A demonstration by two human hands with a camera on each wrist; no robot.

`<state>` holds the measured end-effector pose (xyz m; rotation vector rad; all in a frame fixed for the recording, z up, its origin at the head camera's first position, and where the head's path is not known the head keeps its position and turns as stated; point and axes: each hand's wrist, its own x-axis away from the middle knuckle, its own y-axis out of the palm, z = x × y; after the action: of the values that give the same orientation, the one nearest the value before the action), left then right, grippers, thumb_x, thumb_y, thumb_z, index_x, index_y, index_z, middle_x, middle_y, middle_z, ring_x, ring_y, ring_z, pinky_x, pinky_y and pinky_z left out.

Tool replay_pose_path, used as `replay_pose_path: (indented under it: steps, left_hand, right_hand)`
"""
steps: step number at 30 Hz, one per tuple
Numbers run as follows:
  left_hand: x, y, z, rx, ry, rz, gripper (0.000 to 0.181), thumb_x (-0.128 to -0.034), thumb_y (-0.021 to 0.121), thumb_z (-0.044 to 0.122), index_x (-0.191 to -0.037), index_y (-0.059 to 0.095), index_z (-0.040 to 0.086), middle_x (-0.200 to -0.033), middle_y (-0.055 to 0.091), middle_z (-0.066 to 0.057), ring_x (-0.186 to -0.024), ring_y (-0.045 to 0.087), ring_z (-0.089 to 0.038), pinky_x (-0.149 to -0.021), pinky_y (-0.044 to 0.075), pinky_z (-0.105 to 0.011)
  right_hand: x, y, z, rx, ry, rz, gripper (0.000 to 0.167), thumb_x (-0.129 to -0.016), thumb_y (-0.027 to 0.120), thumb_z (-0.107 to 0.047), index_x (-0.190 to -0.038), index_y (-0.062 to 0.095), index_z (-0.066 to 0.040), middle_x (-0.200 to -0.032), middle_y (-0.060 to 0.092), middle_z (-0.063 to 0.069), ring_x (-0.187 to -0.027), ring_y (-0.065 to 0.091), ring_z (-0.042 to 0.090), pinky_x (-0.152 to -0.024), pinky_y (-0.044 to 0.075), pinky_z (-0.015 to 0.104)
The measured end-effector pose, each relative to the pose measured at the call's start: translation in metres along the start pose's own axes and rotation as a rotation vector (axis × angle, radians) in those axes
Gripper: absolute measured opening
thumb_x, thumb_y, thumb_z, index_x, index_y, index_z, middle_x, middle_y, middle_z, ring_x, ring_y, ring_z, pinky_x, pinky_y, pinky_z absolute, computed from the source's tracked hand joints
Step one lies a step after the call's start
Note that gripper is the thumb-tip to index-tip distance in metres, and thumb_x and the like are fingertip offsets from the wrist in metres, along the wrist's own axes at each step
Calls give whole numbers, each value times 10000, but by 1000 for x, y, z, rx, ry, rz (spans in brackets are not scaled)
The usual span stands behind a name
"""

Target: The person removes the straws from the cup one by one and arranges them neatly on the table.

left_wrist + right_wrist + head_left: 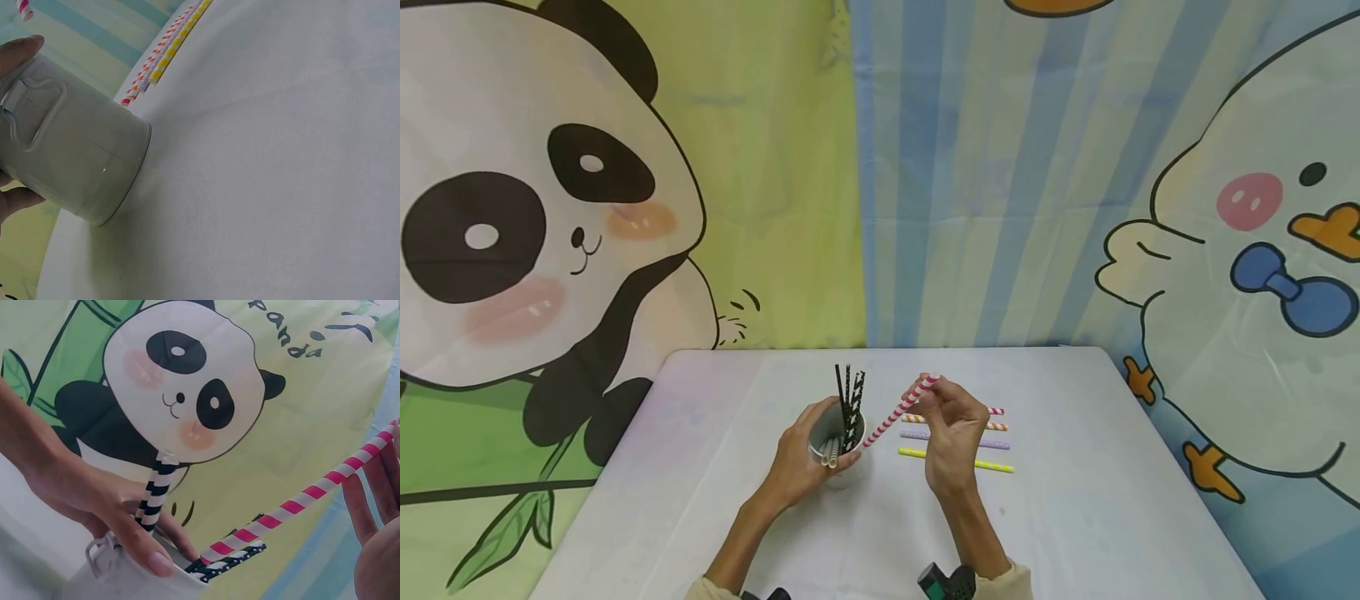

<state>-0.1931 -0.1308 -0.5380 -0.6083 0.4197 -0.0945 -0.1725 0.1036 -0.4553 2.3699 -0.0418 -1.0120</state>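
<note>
Around the rim of a white cup curls the left hand, thumb on the near side. Black-and-white straws lean up out of the cup in the head view, and striped ones lean toward the other side. A pink-and-white striped straw is pinched near its upper end by the right hand; its lower end is at the cup's rim in the head view. In the right wrist view that straw slants down to the mouth of the cup.
Right of the cup, partly behind the right hand, several straws lie in rows on the white table: a yellow one, a purple one, an orange one and a pink one. A printed curtain hangs behind.
</note>
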Motion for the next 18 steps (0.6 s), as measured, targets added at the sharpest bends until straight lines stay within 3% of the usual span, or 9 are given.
replay_pose_path:
  steps: [4, 11, 18]
  left_hand:
    - [0, -2, -2, -3, -3, 2, 914, -803, 957, 499, -1583, 539, 270, -1474, 669, -41, -1277, 675, -274, -1013, 548, -559]
    - [1, -1, -2, -5, 2, 9, 916, -811, 950, 508, -1589, 535, 260, -1485, 662, -41, -1290, 671, -278, -1021, 545, -572]
    - [0, -1, -1, -6, -3, 2, 919, -805, 957, 481, -1588, 537, 247, -1489, 661, -69, -1283, 670, -282, -1020, 545, -567]
  right_hand:
    - [0, -8, -3, -14, -5, 8, 283, -1009, 658, 133, -1226, 797, 17, -1023, 839, 33, -858, 805, 156, -804, 667, 313]
    - [5, -21, -5, 20, -5, 14, 280, -988, 669, 154, -1187, 810, 17, -1007, 833, 36, -856, 785, 125, -777, 660, 287]
    - [7, -37, -6, 157, -3, -19, 209, -963, 685, 181, -1117, 792, 86, -1010, 818, 62, -829, 762, 123, -754, 661, 296]
